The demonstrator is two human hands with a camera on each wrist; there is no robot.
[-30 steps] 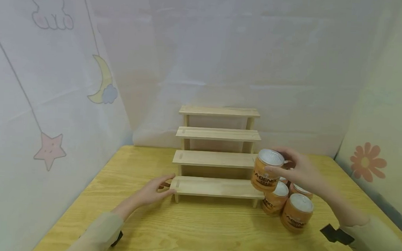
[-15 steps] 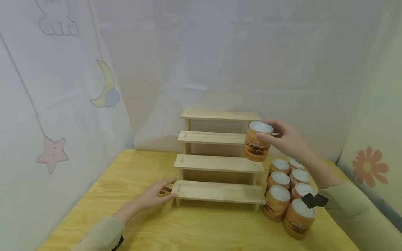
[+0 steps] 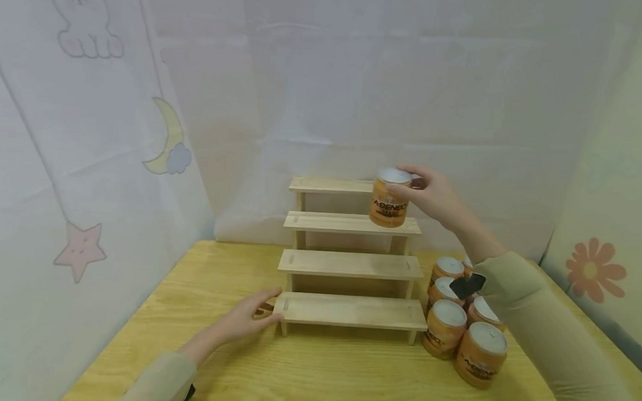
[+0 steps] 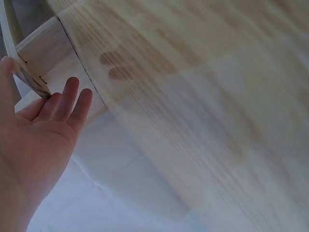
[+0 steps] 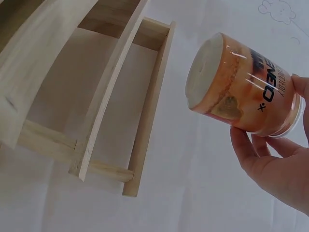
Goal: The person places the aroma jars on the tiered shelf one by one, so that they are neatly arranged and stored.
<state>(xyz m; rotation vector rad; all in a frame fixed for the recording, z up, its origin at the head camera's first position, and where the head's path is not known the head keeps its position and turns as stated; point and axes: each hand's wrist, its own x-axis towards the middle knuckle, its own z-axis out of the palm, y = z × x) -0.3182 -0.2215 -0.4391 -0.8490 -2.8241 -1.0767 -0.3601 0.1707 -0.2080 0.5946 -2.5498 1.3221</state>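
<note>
An orange can with a pale silvery top and dark lettering is upright in my right hand, held between thumb and fingers. It overlaps the two upper steps of the wooden stepped rack in the head view. In the right wrist view, the can hangs apart from the planks, its pale base showing and fingers curled round its other end. My left hand holds the left end of the lowest step, thumb at the front corner and index finger at the back. The left wrist view shows its other fingers extended.
Several more orange cans stand grouped on the wooden table, close to the rack's right end and partly hidden by my right sleeve. A pale cloth backdrop rises behind the rack and along both sides.
My right hand has lifted the can up and to the left, from above the can group to in front of the upper steps. My left hand has stayed at the lowest step.
</note>
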